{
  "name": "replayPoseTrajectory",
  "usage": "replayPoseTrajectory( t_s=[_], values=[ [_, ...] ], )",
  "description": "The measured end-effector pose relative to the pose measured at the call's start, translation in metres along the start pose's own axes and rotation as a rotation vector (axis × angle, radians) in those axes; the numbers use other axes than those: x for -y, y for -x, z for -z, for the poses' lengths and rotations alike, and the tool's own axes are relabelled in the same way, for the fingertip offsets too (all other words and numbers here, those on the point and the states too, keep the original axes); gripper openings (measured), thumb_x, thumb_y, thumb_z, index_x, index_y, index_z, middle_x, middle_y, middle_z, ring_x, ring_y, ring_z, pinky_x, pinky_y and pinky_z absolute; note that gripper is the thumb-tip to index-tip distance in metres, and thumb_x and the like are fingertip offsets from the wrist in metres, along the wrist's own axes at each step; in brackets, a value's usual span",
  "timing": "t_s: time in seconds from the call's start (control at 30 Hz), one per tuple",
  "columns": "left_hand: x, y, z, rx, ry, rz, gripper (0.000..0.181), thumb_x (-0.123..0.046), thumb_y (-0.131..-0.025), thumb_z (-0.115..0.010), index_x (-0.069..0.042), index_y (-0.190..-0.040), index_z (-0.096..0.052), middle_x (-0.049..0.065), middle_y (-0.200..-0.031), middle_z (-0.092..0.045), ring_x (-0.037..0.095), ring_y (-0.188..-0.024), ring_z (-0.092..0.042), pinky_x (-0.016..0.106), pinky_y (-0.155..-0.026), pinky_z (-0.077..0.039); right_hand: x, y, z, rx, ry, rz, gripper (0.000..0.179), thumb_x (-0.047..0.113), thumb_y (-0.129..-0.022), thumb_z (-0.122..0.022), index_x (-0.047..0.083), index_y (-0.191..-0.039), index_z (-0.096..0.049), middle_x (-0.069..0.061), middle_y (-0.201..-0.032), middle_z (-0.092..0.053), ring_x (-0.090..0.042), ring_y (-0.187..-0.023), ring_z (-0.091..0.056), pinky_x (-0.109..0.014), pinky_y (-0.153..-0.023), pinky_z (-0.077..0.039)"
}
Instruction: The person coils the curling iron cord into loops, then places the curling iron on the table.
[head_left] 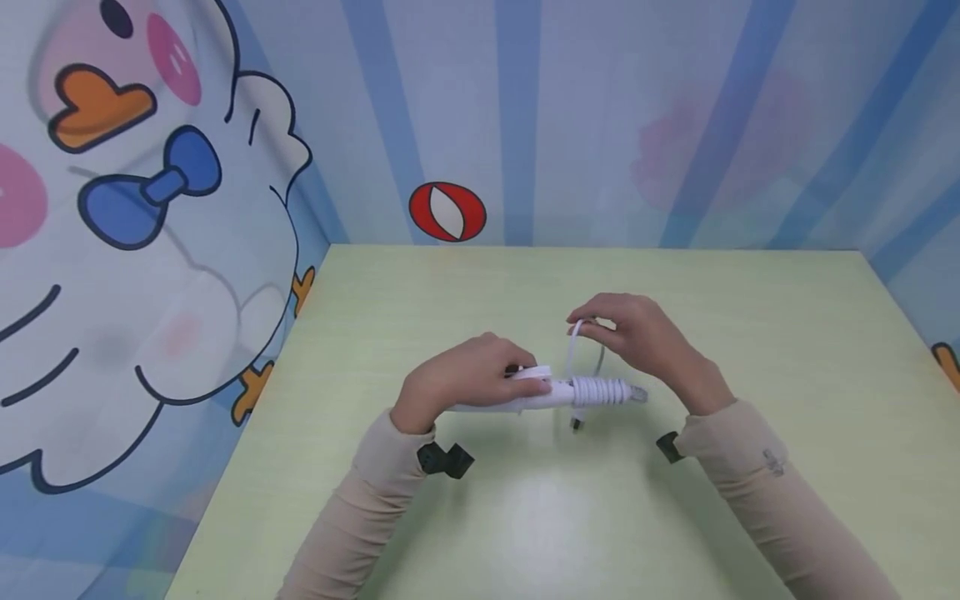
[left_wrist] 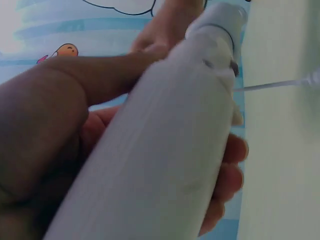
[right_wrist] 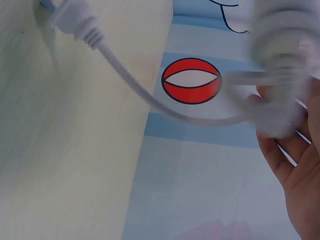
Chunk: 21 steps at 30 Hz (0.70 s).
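My left hand [head_left: 472, 379] grips a white, wand-shaped appliance [head_left: 551, 398], held roughly level just over the table. In the left wrist view its smooth, thick body [left_wrist: 155, 145] lies between the thumb and the curled fingers. A white power cord [head_left: 600, 391] is wound in several turns round its right part, and a clear tip pokes out past them. My right hand [head_left: 637, 333], above and to the right, pinches a raised loop of that cord between thumb and fingers. The two-pin plug [head_left: 577, 421] dangles below the coils; the right wrist view shows this plug [right_wrist: 75, 22] up close.
The pale green tabletop [head_left: 525, 533] stretches below both arms. Behind it rises a blue striped backdrop [head_left: 585, 125] with a red and white ball printed on it. A cartoon bird [head_left: 187, 333] covers the left side. Dark wrist cameras [head_left: 446, 460] sit on both sleeves.
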<state>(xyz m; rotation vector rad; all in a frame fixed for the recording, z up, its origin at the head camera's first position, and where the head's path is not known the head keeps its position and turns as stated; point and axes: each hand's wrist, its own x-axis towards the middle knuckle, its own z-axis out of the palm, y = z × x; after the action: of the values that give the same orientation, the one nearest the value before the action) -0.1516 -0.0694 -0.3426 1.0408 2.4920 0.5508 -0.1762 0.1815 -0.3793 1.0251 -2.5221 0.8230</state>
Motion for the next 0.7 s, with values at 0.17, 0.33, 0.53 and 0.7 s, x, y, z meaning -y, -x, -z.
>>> replayPoseTrajectory(
  t_s=[0.17, 0.33, 0.53, 0.7],
  values=[
    [-0.003, -0.006, -0.007, -0.026, -0.103, 0.134, 0.030, -0.044, -0.093, -0.058, -0.014, -0.093, -0.066, -0.005, -0.072, -0.060, 0.010, -0.063, -0.055, 0.025, -0.060, -0.044, 0.005, -0.001, 0.001, -0.018, 0.131, 0.051, 0.016, 0.016, -0.082, -0.075, 0.013, -0.097, -0.074, 0.001, -0.090, -0.072, -0.015, -0.079, -0.067, -0.037, -0.072, -0.051],
    [0.001, -0.013, -0.014, -0.106, -0.163, 0.263, 0.031, -0.045, -0.094, -0.056, -0.015, -0.096, -0.063, -0.002, -0.072, -0.058, 0.012, -0.063, -0.054, 0.027, -0.056, -0.042, 0.010, -0.001, 0.000, -0.036, 0.197, 0.050, 0.014, 0.017, -0.079, -0.078, 0.012, -0.091, -0.075, 0.001, -0.083, -0.072, -0.014, -0.069, -0.066, -0.036, -0.066, -0.051],
    [0.013, -0.018, -0.016, -0.178, -0.132, 0.321, 0.031, -0.046, -0.095, -0.054, -0.016, -0.097, -0.063, -0.001, -0.073, -0.058, 0.014, -0.063, -0.054, 0.028, -0.056, -0.041, 0.012, 0.001, -0.002, -0.024, 0.244, 0.025, 0.012, 0.020, -0.080, -0.077, 0.012, -0.088, -0.074, 0.001, -0.079, -0.070, -0.014, -0.063, -0.062, -0.034, -0.062, -0.050],
    [0.020, -0.020, -0.013, -0.246, -0.132, 0.351, 0.033, -0.046, -0.095, -0.053, -0.015, -0.100, -0.064, -0.001, -0.073, -0.058, 0.015, -0.065, -0.054, 0.029, -0.058, -0.041, 0.015, 0.002, -0.003, 0.012, 0.233, -0.014, 0.011, 0.020, -0.085, -0.072, 0.011, -0.092, -0.074, 0.001, -0.078, -0.069, -0.011, -0.060, -0.058, -0.031, -0.059, -0.048]
  ],
)
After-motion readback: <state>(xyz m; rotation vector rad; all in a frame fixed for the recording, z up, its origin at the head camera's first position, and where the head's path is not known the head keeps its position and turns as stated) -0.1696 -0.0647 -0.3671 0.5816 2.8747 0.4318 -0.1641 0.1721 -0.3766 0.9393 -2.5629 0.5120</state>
